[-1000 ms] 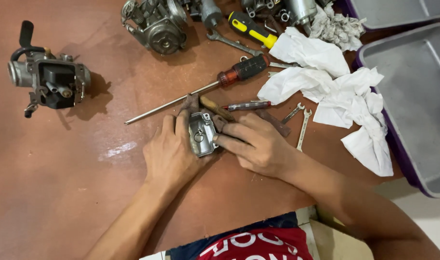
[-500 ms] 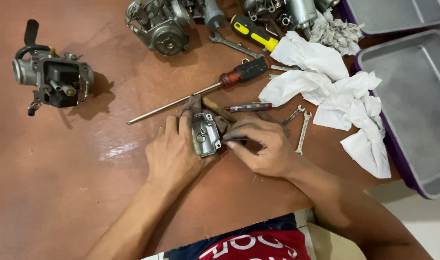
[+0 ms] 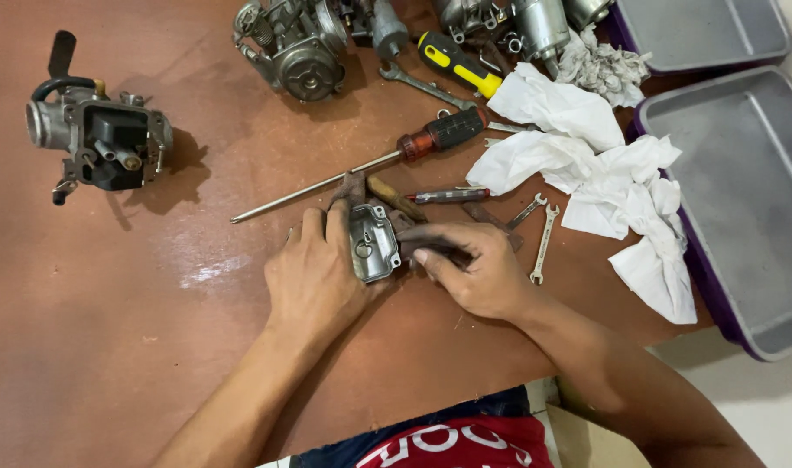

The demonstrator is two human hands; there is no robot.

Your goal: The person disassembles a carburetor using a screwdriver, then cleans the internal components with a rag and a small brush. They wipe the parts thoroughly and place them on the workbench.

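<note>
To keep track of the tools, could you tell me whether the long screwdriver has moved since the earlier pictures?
No. The long screwdriver lies where it did, handle end beside the white rags.

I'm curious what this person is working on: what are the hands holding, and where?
Both hands grip a small metal carburetor part: the left hand clasps its left side, the right hand presses against its right edge.

White rags (image 3: 587, 165), two grey trays (image 3: 743, 173)
</note>
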